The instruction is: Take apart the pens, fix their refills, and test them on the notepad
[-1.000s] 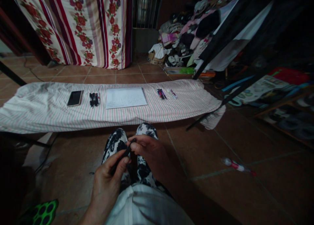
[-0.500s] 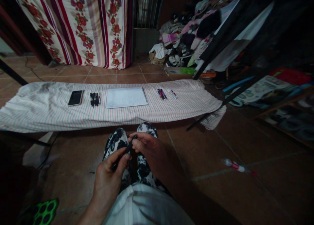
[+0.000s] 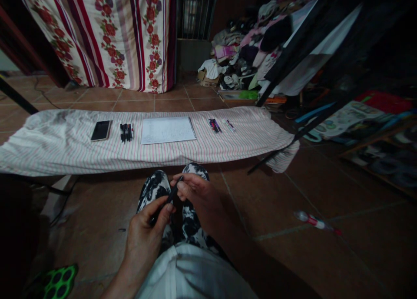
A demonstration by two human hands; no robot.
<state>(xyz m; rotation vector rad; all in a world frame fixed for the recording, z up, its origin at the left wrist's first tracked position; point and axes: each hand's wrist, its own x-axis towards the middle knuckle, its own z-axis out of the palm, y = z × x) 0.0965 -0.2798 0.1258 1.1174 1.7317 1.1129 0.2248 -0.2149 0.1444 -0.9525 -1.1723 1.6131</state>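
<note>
Above my lap a slim black pen [image 3: 172, 194] slants up and to the right. My left hand [image 3: 146, 229] is closed round its lower part, thumb and forefinger pinching it. At its upper end, the fingers of my right hand [image 3: 198, 197] are closed on the tip. In front of my knees, a striped cloth [image 3: 176, 155] covers a low bench or table. On it lie a phone [image 3: 101, 130], several dark pens [image 3: 126, 132] side by side, a spiral notebook [image 3: 168, 130], a bunch of coloured pens [image 3: 214, 125] and some paler pens [image 3: 229, 125].
A plastic bottle [image 3: 314, 221] lies on the tiled floor to the right. A green object with round holes [image 3: 61, 281] is at the lower left. Behind the cloth hang a floral curtain [image 3: 110, 38] and, further right, a heap of clothes [image 3: 250, 47]. Dark metal bars [image 3: 312, 125] slant at the right.
The right fingers and the pen's upper end have shifted very slightly up and to the right. Both hands keep hold of the pen; everything on the cloth stays put.
</note>
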